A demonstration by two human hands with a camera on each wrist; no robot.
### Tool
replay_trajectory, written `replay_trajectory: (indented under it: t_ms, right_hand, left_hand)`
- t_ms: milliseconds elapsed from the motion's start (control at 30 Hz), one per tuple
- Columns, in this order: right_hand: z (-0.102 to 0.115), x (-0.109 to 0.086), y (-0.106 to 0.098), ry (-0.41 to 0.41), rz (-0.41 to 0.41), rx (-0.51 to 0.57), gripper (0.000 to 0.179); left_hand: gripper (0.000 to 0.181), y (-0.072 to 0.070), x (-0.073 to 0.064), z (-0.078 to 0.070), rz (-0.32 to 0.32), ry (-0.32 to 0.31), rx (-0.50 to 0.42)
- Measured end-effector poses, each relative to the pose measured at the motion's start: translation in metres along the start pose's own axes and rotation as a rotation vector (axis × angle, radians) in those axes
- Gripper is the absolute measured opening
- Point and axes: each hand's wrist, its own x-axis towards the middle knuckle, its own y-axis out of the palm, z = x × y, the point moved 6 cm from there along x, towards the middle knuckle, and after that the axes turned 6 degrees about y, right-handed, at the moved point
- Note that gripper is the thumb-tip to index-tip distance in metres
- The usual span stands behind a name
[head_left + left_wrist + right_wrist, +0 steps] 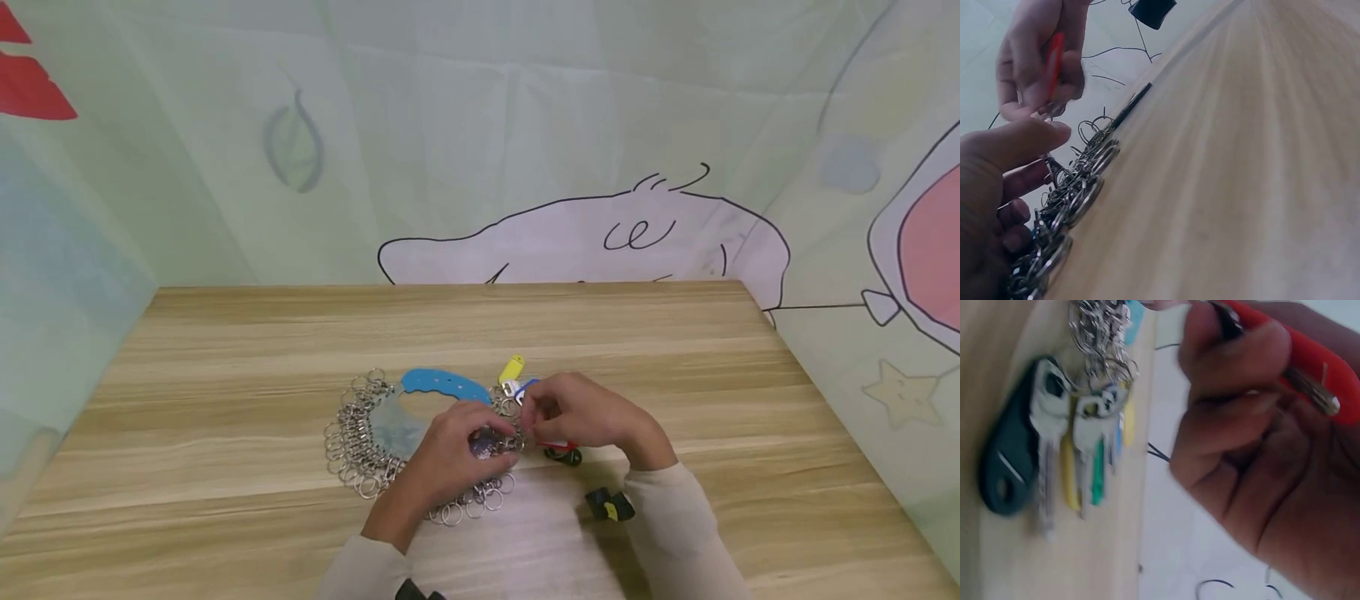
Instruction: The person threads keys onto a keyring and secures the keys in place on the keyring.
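Many metal split rings [347, 442] with small clasps hang round a curved blue holder [446, 383] that lies on the table. At its right end my left hand [450, 450] pinches one of the rings between thumb and fingers. My right hand [585, 410] is close beside it, its curled fingers gripping a red key tag [1313, 347] and a key [1313, 392]. In the left wrist view the red tag [1055, 65] sticks up from the right hand, whose fingertips meet the left thumb. The exact joint between ring and key is hidden by the fingers.
Beside the right hand, a black tag [1007, 450] and silver keys [1047, 428] hang on rings, with green [1097, 472] and yellow tags behind. A yellow tag [512, 368] lies beyond the hands. The wood table [225, 333] ends at a printed cloth backdrop.
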Motion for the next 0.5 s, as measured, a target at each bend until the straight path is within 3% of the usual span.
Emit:
replay_trajectory:
  t_ms: [133, 300, 500]
  right_hand:
    - [0.002, -0.006, 0.005, 0.055, 0.066, -0.07, 0.018]
    - [0.004, -0.007, 0.016, 0.083, 0.098, -0.178, 0.019]
    - [0.0, -0.014, 0.026, 0.039, 0.009, -0.291, 0.022]
  left_hand:
    - [0.031, 0.0, -0.001, -0.002, 0.037, 0.015, 0.014]
    - [0.028, -0.002, -0.002, -0.002, 0.031, 0.02, -0.013]
    - [0.017, -0.003, -0.003, -0.001, 0.002, -0.024, -0.052]
